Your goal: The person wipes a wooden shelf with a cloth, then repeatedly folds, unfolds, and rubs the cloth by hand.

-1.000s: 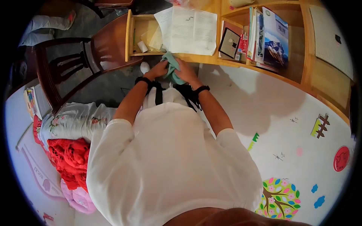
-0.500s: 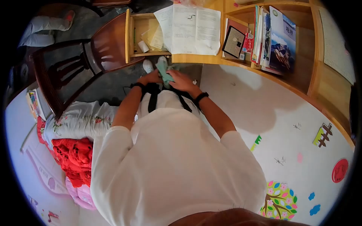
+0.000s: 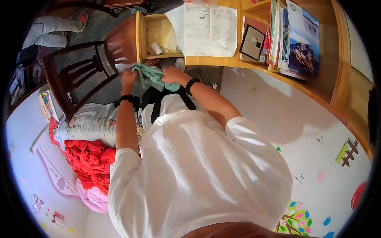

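Note:
A crumpled green cloth (image 3: 151, 76) is stretched between my two hands in front of my waist. My left hand (image 3: 129, 78) grips its left end, beside the seat of a dark wooden chair (image 3: 79, 71). My right hand (image 3: 174, 75) closes on its right part, just below the edge of the wooden desk (image 3: 210, 60). Black bands circle both wrists. The cloth hangs in folds, and part of its lower edge is hidden against black straps at my waist.
An open drawer (image 3: 139, 37) juts out beside printed papers (image 3: 210, 29). Books (image 3: 297, 39) and a dark-framed tablet-like thing (image 3: 252, 41) fill the shelf at right. Red fabric (image 3: 89, 158) and a floral cover (image 3: 95, 123) lie at left. Another person's legs (image 3: 51, 31) show at upper left.
My hands have moved apart, the left one to the left toward the chair. The green cloth, bunched up before, is now spread wider between them. My view has shifted slightly.

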### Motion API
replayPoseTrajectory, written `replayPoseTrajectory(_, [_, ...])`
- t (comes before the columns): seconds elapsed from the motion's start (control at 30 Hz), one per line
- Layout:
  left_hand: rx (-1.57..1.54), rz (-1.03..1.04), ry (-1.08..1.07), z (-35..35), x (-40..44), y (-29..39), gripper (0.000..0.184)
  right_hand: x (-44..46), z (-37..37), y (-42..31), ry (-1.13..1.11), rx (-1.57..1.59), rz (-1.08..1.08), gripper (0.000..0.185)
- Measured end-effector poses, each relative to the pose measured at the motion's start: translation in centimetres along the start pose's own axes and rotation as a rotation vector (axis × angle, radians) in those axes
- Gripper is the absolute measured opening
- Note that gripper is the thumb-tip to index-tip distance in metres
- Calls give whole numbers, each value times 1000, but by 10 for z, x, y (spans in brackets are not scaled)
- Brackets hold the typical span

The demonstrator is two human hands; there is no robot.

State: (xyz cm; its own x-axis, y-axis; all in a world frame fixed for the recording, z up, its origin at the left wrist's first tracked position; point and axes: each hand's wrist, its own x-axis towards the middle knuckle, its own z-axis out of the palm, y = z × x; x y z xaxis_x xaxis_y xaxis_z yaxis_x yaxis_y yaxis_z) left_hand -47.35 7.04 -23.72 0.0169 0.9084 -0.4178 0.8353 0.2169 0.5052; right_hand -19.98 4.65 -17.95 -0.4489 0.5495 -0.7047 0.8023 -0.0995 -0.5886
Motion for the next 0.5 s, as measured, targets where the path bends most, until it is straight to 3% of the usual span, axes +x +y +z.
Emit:
replayPoseTrajectory(0.17, [45, 7, 77, 15, -1, 19, 35, 7, 38, 40, -83, -38, 100, 53])
replayPoseTrajectory(0.27, [-72, 25, 113, 19, 13, 32, 33, 4, 32, 51, -137, 79, 142, 53])
replayPoseTrajectory(0.33, [-36, 115, 293, 22, 20, 43, 28, -2, 27, 46, -208, 185, 202, 60])
replayPoseTrajectory(0.4, [-87, 98, 295, 12, 30, 61, 30, 8, 26, 35, -241, 244, 180, 66])
replayPoseTrajectory(0.47, [-138, 74, 297, -3, 46, 64, 33, 10, 20, 10, 81, 247, 186, 71])
replayPoseTrajectory(0.5, [-156, 115, 292, -10, 57, 55, 37, 12, 24, -4, 68, 238, 205, 71])
